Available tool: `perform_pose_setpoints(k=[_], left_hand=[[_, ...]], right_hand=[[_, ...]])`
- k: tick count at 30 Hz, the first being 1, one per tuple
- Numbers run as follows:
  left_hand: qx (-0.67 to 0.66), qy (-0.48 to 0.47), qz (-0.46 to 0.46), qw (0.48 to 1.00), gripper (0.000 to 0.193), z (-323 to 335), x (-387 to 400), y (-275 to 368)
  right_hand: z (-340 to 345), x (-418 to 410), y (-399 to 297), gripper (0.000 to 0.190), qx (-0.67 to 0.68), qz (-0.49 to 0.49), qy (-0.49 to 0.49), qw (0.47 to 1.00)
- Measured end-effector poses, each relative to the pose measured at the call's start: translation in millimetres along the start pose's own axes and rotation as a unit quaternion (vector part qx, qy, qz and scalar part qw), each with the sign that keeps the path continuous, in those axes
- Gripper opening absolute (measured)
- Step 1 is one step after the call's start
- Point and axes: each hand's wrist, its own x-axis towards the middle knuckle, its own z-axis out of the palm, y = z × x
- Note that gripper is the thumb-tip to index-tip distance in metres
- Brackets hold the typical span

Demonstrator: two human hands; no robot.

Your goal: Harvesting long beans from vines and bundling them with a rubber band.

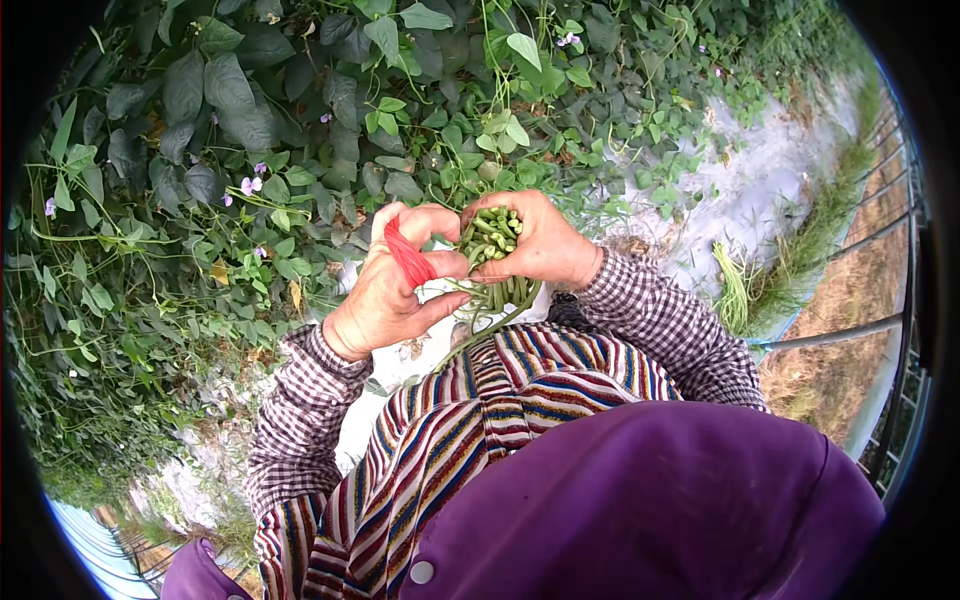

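Note:
In front of my striped apron, my right hand (536, 240) wraps around an upright bundle of long green beans (493, 232). The cut-looking ends show at the top between thumb and fingers, and the pods hang below the hand. My left hand (405, 281) is close against the bundle's left side, its fingers bent. A hank of red plastic string (407, 253) loops over its fingers. A thin strand appears to run from the left fingers towards the bundle. Whether the left fingertips touch the beans is hard to tell. One long pod curves down towards the apron.
Leafy bean vines (300, 135) with pale purple flowers fill the far side and left. Whitish ground sheeting (735, 172) lies at the right, with another bunch of long beans (731, 289) on it near grass. A metal pipe frame (840, 334) edges the right. A purple brim (645, 502) covers the bottom.

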Motion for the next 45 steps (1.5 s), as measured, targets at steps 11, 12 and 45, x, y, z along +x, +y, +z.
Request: perform_pose_setpoints(k=[11, 12, 45], left_hand=[[0.248, 0.025, 0.094, 0.964, 0.03, -12.5, 1.0, -1.7], [0.248, 0.025, 0.093, 0.964, 0.03, -13.0, 1.4, -2.0], [-0.515, 0.12, -0.2, 0.825, 0.082, 71.3, -16.2, -19.4]], right_hand=[[9.5, -14.8, -16.7, 0.042, -0.079, -0.121, -0.048, 0.988], [9.1, -14.9, -19.4, 0.042, -0.079, -0.121, -0.049, 0.988], [27.8, -0.9, -32.5, 0.037, 0.351, -0.045, 0.102, 0.93]])
